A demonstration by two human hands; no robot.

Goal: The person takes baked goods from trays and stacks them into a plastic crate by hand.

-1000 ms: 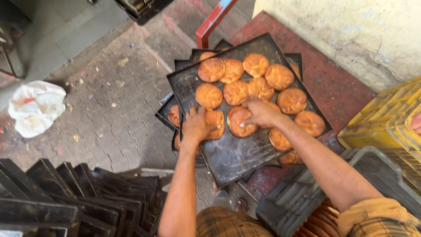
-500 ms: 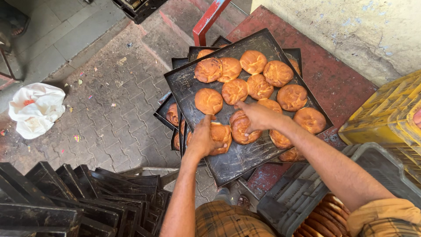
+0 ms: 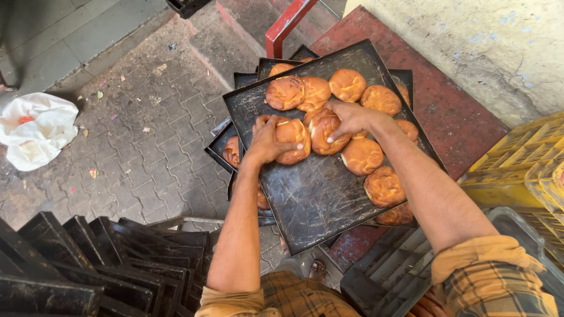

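A black baking tray (image 3: 320, 194) lies tilted on top of other trays and carries several round golden-brown buns. My left hand (image 3: 267, 141) is closed around one bun (image 3: 294, 141) at the tray's left side. My right hand (image 3: 351, 117) rests with spread fingers on a second bun (image 3: 322, 132) right beside it. More buns (image 3: 348, 85) sit at the far end and along the right edge (image 3: 385, 186) of the tray. The near half of the tray is bare, scratched metal.
More trays with buns (image 3: 232, 149) lie under the top one. A stack of empty black trays (image 3: 88, 261) stands at lower left. Yellow crate (image 3: 523, 170) at right, dark crate (image 3: 388, 282) near my feet, white bag (image 3: 35, 129) on the paving, red frame post (image 3: 288, 26).
Both hands have moved up the tray toward the far end. The left hand has closed on a bun and the right has shifted onto the one beside it.
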